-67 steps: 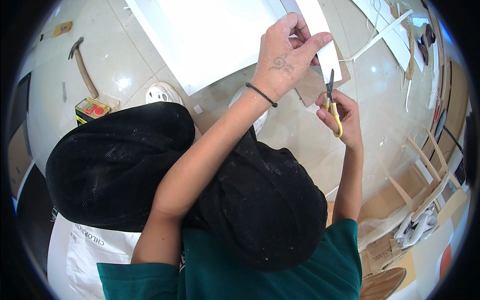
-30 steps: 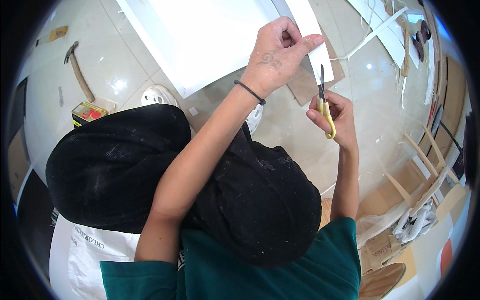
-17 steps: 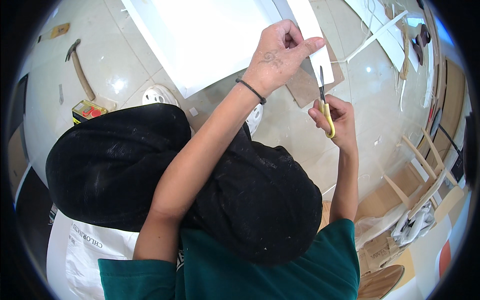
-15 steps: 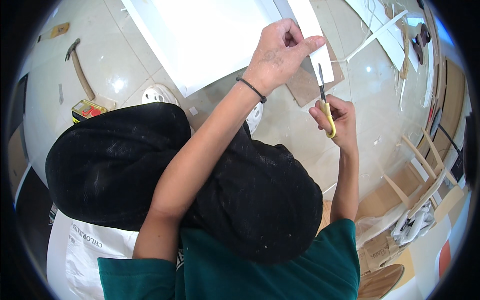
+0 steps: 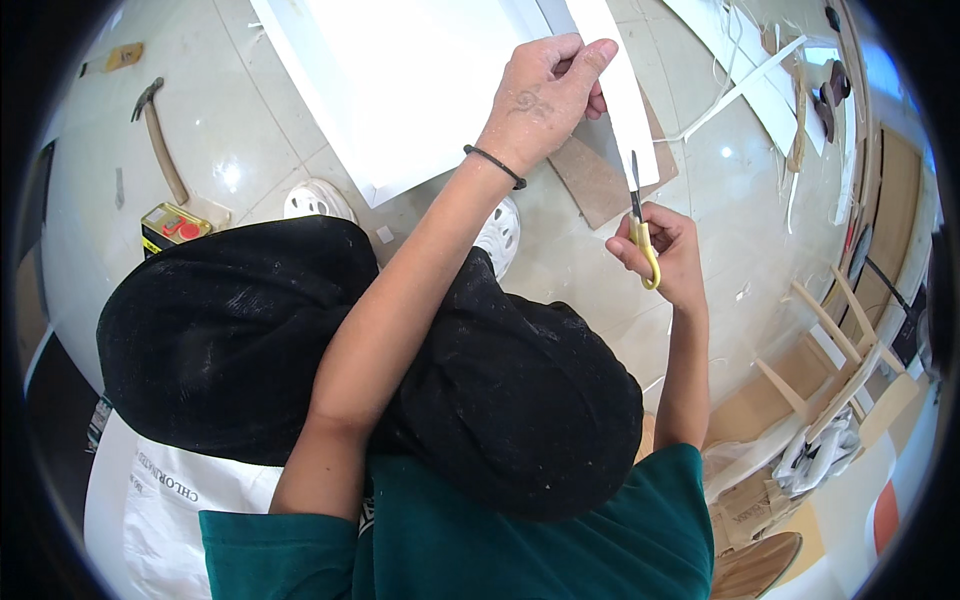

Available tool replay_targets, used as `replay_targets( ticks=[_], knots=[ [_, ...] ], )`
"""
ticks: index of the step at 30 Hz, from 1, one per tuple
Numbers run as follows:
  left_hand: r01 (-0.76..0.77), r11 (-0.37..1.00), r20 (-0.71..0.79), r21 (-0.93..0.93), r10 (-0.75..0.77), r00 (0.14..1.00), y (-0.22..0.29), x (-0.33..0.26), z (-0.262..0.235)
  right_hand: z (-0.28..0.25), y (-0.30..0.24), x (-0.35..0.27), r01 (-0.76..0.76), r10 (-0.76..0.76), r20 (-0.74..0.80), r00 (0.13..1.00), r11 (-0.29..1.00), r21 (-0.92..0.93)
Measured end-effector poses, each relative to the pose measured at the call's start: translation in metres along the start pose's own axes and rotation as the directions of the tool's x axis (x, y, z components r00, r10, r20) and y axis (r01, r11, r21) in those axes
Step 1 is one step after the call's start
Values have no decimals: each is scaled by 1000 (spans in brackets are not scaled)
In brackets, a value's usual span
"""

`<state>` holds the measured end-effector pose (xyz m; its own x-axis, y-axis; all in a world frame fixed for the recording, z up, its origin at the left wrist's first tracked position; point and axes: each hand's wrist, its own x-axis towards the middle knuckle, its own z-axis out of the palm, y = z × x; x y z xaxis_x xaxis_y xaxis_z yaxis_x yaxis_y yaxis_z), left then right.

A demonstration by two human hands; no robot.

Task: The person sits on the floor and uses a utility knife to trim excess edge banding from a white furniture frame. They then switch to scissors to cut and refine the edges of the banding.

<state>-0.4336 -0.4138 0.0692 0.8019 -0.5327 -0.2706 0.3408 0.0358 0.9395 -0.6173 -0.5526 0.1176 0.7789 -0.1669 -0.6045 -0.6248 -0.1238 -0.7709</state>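
Note:
My left hand (image 5: 540, 98) reaches out past my knees, thumb and fingers closed on the edge of a long white strip (image 5: 612, 100) that looks like thin sheet material. In my right hand (image 5: 672, 255) is a pair of scissors (image 5: 643, 235) with yellow handles. Their dark blades point away from me and meet the strip's near end; whether they are cutting into it is too small to tell. Just left of the strip lies a large white shallow box or panel (image 5: 318, 105) with raised edges, partly behind my left hand.
A brown board piece (image 5: 590, 185) lies on the tiles under the strip. At left are a claw hammer (image 5: 160, 145), a yellow-and-red can (image 5: 175, 228) and a brush (image 5: 118, 58). White offcuts (image 5: 735, 75) lie far right; wooden pieces (image 5: 835, 345) stand nearer at right.
My left hand has moved up and left along the strip. My right hand with the scissors has come slightly nearer and left, and the strip's near end sits lower in view.

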Motion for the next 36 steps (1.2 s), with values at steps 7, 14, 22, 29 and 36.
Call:
replay_targets(
  ticks=[7, 14, 22, 29, 36],
  knots=[
    [-49, 999, 3, 14, 49, 999, -2, 1, -1, -2, -2, 7, 53, -53, 4, 999, 999, 10],
    [-74, 993, -7, 89, 75, 997, -4, 0, -2, -1, -4, 8, 37, -37, 3, 999, 999, -28],
    [-68, 993, 10, 93, 67, 998, -4, 1, -3, 1, -10, 1, 21, -21, -34, 999, 1000, 4],
    [-72, 994, 9, 88, 72, 997, -5, 1, -4, 1, -17, 9, -2, 2, -2, 1000, 999, -33],
    [-37, 994, 7, 107, 37, 999, -3, 0, -5, 0, -24, 12, 8, -7, 25, 1000, 1000, -19]
  ],
)
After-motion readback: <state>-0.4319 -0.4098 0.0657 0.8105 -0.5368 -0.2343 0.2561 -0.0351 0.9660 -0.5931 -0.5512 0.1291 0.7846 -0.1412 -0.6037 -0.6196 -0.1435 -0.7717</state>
